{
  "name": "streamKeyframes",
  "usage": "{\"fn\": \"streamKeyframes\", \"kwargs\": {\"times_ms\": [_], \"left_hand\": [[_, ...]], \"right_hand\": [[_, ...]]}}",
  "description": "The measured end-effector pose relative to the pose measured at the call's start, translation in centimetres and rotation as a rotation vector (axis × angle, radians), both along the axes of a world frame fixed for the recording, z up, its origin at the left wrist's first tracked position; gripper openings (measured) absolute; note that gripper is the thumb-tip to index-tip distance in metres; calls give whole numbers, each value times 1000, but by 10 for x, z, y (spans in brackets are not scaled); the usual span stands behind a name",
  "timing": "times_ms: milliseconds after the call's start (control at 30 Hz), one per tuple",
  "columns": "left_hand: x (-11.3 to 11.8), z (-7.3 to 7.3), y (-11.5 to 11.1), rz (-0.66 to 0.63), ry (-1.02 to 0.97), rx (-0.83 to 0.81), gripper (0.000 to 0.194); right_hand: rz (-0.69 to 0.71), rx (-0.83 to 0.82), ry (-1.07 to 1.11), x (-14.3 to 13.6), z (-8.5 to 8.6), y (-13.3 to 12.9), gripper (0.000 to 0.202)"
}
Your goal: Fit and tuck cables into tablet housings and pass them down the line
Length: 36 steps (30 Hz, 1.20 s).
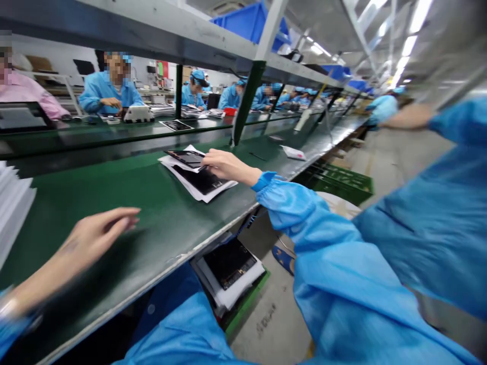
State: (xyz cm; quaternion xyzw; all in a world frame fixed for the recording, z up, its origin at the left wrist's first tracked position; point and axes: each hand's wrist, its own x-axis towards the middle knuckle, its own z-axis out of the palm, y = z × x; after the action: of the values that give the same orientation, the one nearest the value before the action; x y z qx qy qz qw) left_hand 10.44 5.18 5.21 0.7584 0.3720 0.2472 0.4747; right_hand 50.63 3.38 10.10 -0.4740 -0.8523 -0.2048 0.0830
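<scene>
My right hand [220, 165] is closed on the near edge of a thin dark electronic panel [185, 158], tablet-like in shape. A white sheet shows around and beneath that panel. Under it lies a larger black panel [203, 178] on white sheets [198, 196], on the green bench [125, 175]. My left hand [97, 235] hovers over the bench at the lower left, fingers stretched out and slightly blurred, holding nothing. At the far left edge stands a stack of white sheets or foam [13, 208].
Below the bench edge, a green crate [247, 306] bears more white sheets and a black panel [230, 263]. A white packet [292, 153] lies farther along. A shelf post [247, 106] rises behind the panels. A blue-clothed person [429, 213] stands close on the right; several co-workers sit opposite.
</scene>
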Motion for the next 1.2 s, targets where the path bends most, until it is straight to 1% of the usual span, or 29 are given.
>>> {"fn": "streamKeyframes", "kwargs": {"times_ms": [33,100,167,233,300,333,367,400,433,467,500,533,600,667,700,767,800,833,867,933,967,1000,1033,1067,1100,1133,1167,1200], "left_hand": [[18,1,10,-23,-56,-136,54],[62,5,35,-56,-150,-277,58],[108,11,59,-77,-266,-365,56],[146,16,76,-71,-355,-409,54],[172,19,85,-46,-404,-427,45],[180,20,87,-26,-415,-428,40],[183,20,86,0,-420,-423,36],[181,20,85,27,-422,-412,32],[173,20,81,52,-423,-397,29],[160,20,77,74,-427,-379,27],[142,19,71,94,-432,-359,27],[120,18,63,113,-439,-337,27],[66,14,42,167,-447,-298,35],[14,9,17,266,-419,-267,41],[-7,6,3,324,-387,-250,43],[-41,-1,-20,443,-299,-197,43],[-53,-6,-29,487,-249,-169,44],[-63,-10,-36,500,-195,-152,48],[-73,-14,-41,481,-136,-144,54],[-92,-17,-48,380,35,-84,70],[-101,-17,-52,332,150,4,74],[-110,-15,-55,304,273,146,72],[-117,-13,-60,294,386,323,63],[-124,-10,-65,281,468,496,50],[-129,-8,-71,252,503,631,37],[-132,-7,-77,206,493,710,27],[-134,-6,-83,147,454,732,21],[-134,-7,-88,87,407,719,17]], "right_hand": [[12,30,35,-3,5,2,25],[51,74,82,-11,11,6,24],[101,99,103,-20,11,9,24],[152,113,111,-30,5,10,23],[191,124,125,-41,-3,9,24],[205,130,139,-46,-8,8,24],[215,139,160,-52,-12,6,25],[221,154,191,-57,-16,2,25],[224,174,233,-63,-20,-4,25],[226,199,288,-68,-24,-13,25],[226,227,353,-73,-28,-24,25],[224,255,429,-79,-32,-38,26],[221,303,591,-91,-39,-67,30],[213,322,738,-107,-46,-92,32],[216,310,781,-117,-50,-101,36],[278,287,925,-143,-58,-111,41],[329,257,1013,-159,-61,-112,43],[384,214,1106,-177,-65,-112,43],[436,161,1189,-196,-68,-112,42],[521,36,1301,-233,-73,-111,37],[548,-29,1327,-248,-75,-110,33],[565,-82,1340,-261,-78,-110,28],[570,-134,1343,-271,-81,-110,25],[561,-180,1339,-279,-84,-110,23],[539,-219,1336,-284,-87,-110,22],[509,-248,1334,-287,-91,-111,22],[479,-264,1333,-288,-95,-111,22],[457,-269,1328,-289,-98,-111,23]]}}
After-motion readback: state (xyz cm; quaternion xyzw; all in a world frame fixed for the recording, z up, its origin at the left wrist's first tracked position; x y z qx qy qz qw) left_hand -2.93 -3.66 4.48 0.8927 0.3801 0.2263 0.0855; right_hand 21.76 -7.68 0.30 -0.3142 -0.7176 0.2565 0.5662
